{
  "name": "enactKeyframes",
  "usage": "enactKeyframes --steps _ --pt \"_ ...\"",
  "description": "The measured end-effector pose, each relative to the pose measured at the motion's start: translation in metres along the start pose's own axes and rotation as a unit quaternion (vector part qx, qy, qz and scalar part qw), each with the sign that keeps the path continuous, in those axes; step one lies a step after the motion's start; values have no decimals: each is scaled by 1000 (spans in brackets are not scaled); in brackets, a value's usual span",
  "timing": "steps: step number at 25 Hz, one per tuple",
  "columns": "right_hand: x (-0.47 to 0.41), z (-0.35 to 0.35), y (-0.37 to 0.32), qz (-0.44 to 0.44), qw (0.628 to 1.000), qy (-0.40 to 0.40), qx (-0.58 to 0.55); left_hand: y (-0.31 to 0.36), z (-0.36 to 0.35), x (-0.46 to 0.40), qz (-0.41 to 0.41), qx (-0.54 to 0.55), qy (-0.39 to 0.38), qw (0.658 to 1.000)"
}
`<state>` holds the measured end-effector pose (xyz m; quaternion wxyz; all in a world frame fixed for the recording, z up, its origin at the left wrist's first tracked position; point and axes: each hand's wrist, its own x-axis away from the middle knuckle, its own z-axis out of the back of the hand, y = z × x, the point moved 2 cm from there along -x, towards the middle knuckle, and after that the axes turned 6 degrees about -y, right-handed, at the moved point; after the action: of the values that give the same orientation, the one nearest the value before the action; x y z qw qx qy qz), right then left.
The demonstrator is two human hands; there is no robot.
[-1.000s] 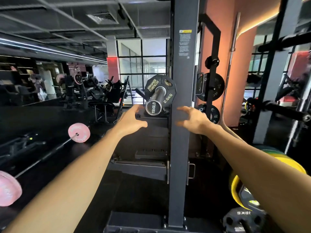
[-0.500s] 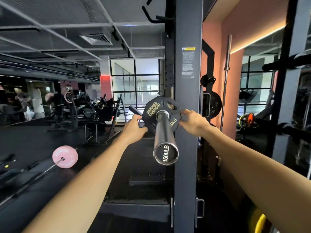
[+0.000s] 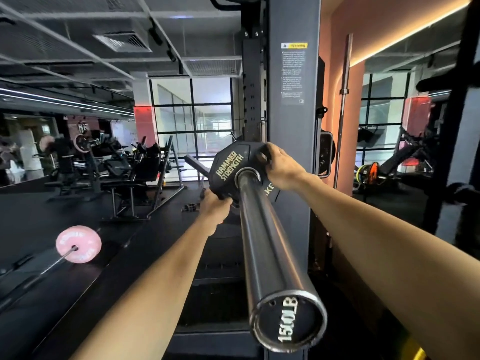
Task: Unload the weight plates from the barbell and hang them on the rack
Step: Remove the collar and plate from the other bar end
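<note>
Weight plate [image 3: 230, 166] marked "HAMMER STRENGTH" sits on barbell sleeve [image 3: 270, 255] beside rack upright [image 3: 293, 120]; left hand [image 3: 217, 209] fingers curl under its lower edge, right hand [image 3: 281, 168] fingers grip its upper right edge.

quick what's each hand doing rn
Left hand: grips the lower left edge of the black weight plate on the barbell sleeve.
Right hand: grips the plate's upper right edge.

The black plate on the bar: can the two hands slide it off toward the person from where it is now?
Probably yes. The left hand grips the black plate at its lower edge, the right hand at its upper right. The barbell sleeve between plate and end looks bare, with no collar visible.
</note>
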<state>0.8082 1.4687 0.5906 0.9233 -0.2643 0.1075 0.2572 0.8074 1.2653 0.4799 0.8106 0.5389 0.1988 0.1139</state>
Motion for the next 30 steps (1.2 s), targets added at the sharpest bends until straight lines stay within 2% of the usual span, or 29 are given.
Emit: enactKeyframes --steps 5,9,11,13,18,24,30 --pt "-17 0 -4 -27 997 67 41 13 -1 14 55 145 19 988" --pt "-6 6 -3 -32 994 69 75 31 10 51 87 199 7 976" --pt "12 13 -3 -31 996 65 53 42 13 75 64 165 30 984" --pt "33 23 -5 -31 996 60 57 52 16 103 28 92 88 992" --pt "116 46 -20 -34 993 73 91 71 32 187 -19 -54 173 983" --pt "216 68 -40 -21 994 76 72 95 47 289 1 -126 206 970" --pt "279 83 -56 -10 997 64 42 108 58 357 9 -135 196 971"
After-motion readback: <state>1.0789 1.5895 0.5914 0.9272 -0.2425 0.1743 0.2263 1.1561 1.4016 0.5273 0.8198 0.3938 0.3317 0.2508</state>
